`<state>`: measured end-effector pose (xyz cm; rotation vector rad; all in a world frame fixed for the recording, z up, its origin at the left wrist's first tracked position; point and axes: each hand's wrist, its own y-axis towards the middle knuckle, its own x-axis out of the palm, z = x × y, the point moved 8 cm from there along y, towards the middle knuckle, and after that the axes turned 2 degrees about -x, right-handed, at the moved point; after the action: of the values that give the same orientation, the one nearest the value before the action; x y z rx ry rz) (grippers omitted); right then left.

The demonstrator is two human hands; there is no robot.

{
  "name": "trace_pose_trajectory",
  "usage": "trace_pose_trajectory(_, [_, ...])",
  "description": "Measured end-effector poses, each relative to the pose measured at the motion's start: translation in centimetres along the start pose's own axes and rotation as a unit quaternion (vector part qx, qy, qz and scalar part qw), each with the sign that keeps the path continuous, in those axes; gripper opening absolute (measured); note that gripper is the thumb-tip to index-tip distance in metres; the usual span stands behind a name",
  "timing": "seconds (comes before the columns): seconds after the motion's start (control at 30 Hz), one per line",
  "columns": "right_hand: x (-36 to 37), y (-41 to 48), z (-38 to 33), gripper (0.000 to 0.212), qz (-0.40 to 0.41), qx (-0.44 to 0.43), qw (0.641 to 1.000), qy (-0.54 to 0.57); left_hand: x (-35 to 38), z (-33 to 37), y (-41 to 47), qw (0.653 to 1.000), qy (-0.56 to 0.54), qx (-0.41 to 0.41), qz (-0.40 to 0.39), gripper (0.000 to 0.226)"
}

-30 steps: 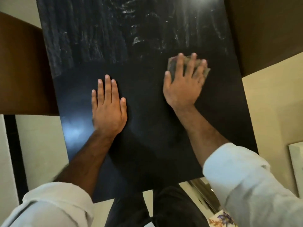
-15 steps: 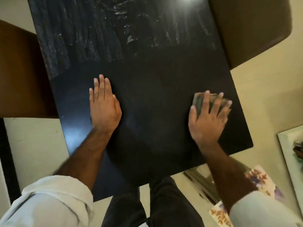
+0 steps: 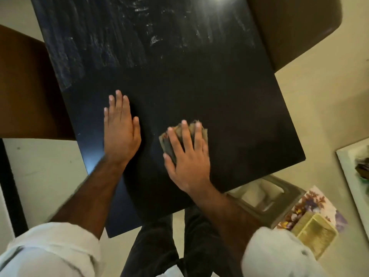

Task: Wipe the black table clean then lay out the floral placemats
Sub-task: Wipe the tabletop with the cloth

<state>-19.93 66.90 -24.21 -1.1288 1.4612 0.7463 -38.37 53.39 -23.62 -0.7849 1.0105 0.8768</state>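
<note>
Right hand (image 3: 187, 156): flat, fingers spread, palm down on a folded grey-brown cloth (image 3: 169, 143); cloth edges show past the fingertips and thumb. Nothing pinched.

Left hand (image 3: 119, 134): flat on the bare top just beside the right, fingers straight and close together, thumb out.

Black table (image 3: 229, 100): both hands on its near half, which looks dark and even. Far half carries pale streaks and smears under a glare spot.

Floral placemats (image 3: 313, 204): off the table, low at the right past its near corner, near the right sleeve (image 3: 279, 254). A gold-coloured block (image 3: 313, 231) lies on them.

Brown chair (image 3: 30, 86) at the table's left edge.
</note>
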Motion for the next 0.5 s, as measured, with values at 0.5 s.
trace_pose_trajectory(0.5, [-1.9, 11.0, -1.3, 0.077, 0.054, 0.122, 0.991, -0.034, 1.1, -5.3, -6.8, 0.997, 0.051, -0.051, -0.012, 0.073])
